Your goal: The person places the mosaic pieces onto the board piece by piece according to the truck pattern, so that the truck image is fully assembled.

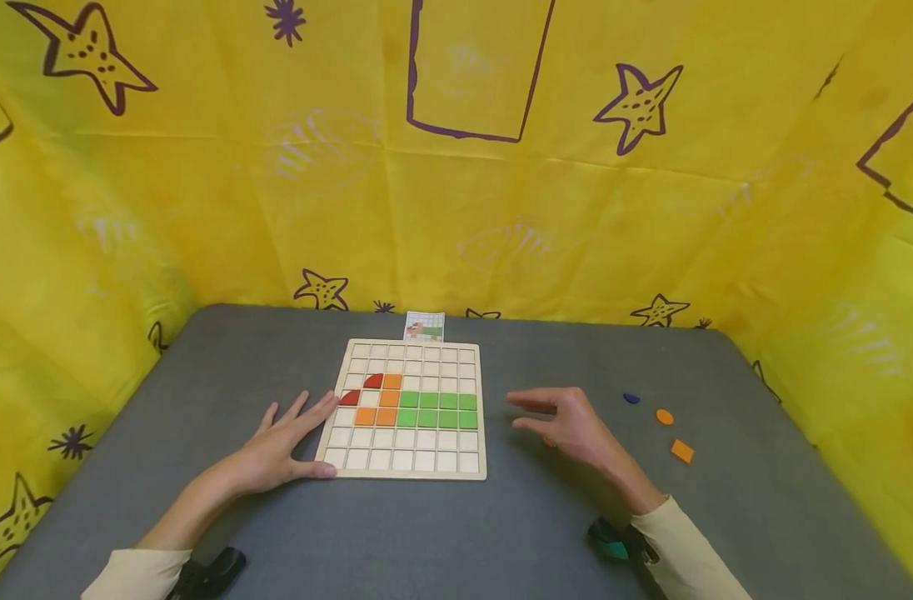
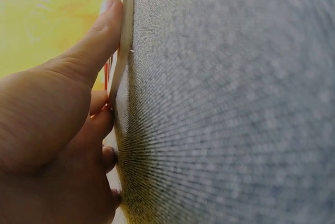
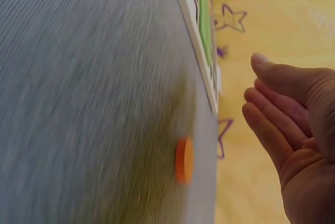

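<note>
A wooden grid board (image 1: pixel 404 461) lies flat on the grey table. Two red quarter-round pieces (image 1: pixel 373 381), several orange squares (image 1: pixel 387 398) and several green squares (image 1: pixel 429 408) sit in its cells. With fingers spread, my left hand (image 1: pixel 280 450) rests at the board's left side, its thumb on the near left corner; the left wrist view shows the thumb against the board's edge. To the right of the board, my right hand (image 1: pixel 572 425) hovers above the table, thumb apart from the fingers, nothing between them. Below it lies an orange disc (image 3: pixel 184 160), mostly hidden in the head view.
Farther right lie a blue piece (image 1: pixel 632 398), another orange disc (image 1: pixel 664 417) and a loose orange square (image 1: pixel 682 452). A small picture card (image 1: pixel 425 326) touches the board's far edge. Yellow patterned cloth (image 1: pixel 456 192) encloses the table's back and sides.
</note>
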